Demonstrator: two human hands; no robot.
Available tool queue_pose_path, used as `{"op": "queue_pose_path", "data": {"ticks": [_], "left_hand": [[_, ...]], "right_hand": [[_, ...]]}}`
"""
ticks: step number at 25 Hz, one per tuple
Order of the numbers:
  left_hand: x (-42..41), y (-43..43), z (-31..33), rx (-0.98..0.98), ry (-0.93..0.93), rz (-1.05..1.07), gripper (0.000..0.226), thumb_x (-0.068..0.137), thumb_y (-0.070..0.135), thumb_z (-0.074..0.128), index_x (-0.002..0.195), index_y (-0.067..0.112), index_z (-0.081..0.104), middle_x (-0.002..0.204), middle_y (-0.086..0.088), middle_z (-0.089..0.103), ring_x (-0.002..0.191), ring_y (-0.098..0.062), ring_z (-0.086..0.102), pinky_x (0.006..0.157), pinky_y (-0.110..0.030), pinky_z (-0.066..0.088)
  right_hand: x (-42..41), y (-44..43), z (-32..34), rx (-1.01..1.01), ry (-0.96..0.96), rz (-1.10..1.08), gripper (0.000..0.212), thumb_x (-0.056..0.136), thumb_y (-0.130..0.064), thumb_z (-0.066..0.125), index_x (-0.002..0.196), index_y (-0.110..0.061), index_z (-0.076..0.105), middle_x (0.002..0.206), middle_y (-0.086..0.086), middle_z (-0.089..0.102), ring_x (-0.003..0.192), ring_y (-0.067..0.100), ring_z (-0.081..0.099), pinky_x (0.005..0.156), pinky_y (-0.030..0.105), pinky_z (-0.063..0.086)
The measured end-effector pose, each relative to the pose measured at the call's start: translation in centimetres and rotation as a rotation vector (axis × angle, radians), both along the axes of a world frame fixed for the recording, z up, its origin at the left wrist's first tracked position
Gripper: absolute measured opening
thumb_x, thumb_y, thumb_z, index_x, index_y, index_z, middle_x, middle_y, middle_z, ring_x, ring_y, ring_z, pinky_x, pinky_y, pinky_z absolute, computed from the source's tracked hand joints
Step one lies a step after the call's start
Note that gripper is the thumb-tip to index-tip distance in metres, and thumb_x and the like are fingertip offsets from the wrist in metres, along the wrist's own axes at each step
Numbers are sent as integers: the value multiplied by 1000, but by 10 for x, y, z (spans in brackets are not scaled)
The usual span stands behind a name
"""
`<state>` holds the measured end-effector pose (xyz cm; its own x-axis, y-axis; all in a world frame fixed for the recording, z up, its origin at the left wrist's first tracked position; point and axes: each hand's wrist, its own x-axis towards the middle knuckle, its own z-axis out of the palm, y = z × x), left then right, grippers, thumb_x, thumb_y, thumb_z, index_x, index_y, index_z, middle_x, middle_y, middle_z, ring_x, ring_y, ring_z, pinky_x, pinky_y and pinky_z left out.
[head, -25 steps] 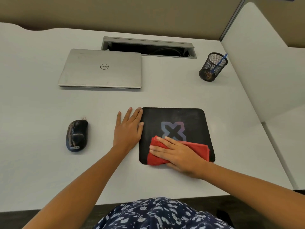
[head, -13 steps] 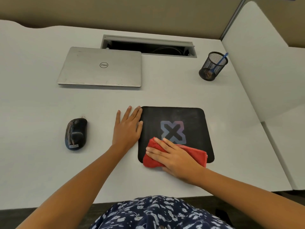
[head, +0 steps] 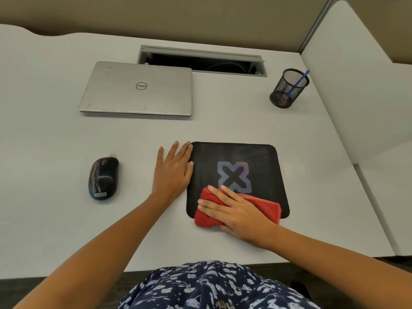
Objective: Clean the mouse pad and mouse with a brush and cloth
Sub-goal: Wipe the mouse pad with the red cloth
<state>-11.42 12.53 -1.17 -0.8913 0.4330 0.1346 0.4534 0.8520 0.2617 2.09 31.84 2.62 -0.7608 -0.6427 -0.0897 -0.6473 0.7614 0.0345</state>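
- The black mouse pad [head: 256,159] lies flat on the white desk [head: 55,141], in front of the person and a bit to the right. It has a blue and purple X shape in the middle.
- A folded red cloth [head: 266,205] lies on the near part of the mouse pad. Its near left corner sticks out past the pad's edge onto the desk.
- The right hand [head: 240,212] lies flat on top of the cloth. Its fingers are straight and a little spread, and they point to the left. They press down on the cloth and do not curl around it.
- The left hand [head: 172,172] lies flat on the desk, just beside the left edge of the pad. Its fingers are straight and hold nothing. The thumb and the first finger touch the pad's edge.
- The dark mouse [head: 103,178] sits on the desk to the left of the left hand, well apart from the pad. No hand touches it.
- A closed silver laptop [head: 138,90] lies farther back on the desk.
- A black mesh cup [head: 288,88] stands at the back right. A thin blue stick [head: 299,82] leans in it. I cannot tell if it is the brush.
- Blue cloth with white flowers [head: 211,286] shows at the bottom, on the person.
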Motion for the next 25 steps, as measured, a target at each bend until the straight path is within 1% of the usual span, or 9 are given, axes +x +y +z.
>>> {"op": "queue_pose_path", "data": {"ticks": [4,6,8,10,13,16,19,22,25], "left_hand": [[0,0,-1,1,5,-2,63,96,47,10,150,20,28,156,1,29,146,-23,18,118,-49,3],[0,-1,0,4,3,-3,63,96,47,10,150,20,28,156,1,29,146,-22,18,118,-48,3],[0,-1,0,6,2,0,62,96,46,11,150,20,28,156,2,29,146,-22,18,118,-48,2],[1,0,1,2,-1,3,61,97,45,13,150,20,28,156,2,29,146,-22,18,118,-47,1],[1,1,0,-8,-4,7,58,98,44,16,150,21,27,156,2,27,147,-22,16,118,-48,1],[0,0,-2,-9,-1,5,61,97,46,12,150,20,27,156,1,27,147,-22,16,118,-49,2],[0,-1,-1,-1,-5,3,63,96,48,9,151,21,26,157,2,26,147,-22,15,118,-48,1],[0,0,0,3,-9,9,59,98,45,15,150,22,26,156,2,27,147,-22,15,118,-47,0],[1,1,-2,-5,-4,13,56,99,43,20,151,22,26,157,2,26,147,-22,15,118,-46,-2]], "right_hand": [[-3,-12,-1,9,-16,8,56,96,-40,30,149,-22,27,156,-5,28,148,23,7,120,43,9],[6,9,1,58,-26,46,60,96,-39,38,151,-25,20,158,-8,21,148,22,3,119,44,7],[14,29,4,82,-46,58,64,95,-42,45,152,-28,18,158,-9,18,148,21,3,119,44,7],[13,34,6,70,-45,61,60,97,-43,39,151,-29,19,157,-10,21,148,21,5,118,43,6],[-2,6,1,43,-36,78,55,98,-42,25,150,-27,23,157,-9,24,148,22,5,121,42,1],[-9,-10,-3,29,-15,72,56,98,-38,35,151,-24,23,157,-7,24,148,23,3,121,41,-1],[4,16,0,63,-13,93,63,96,-38,46,152,-26,19,158,-8,18,148,23,2,120,42,3],[12,35,4,62,-11,98,64,95,-42,46,151,-27,20,158,-8,20,148,22,6,120,43,5],[1,19,1,31,-10,111,61,96,-41,44,151,-27,21,157,-8,22,148,23,6,119,42,4]]}}
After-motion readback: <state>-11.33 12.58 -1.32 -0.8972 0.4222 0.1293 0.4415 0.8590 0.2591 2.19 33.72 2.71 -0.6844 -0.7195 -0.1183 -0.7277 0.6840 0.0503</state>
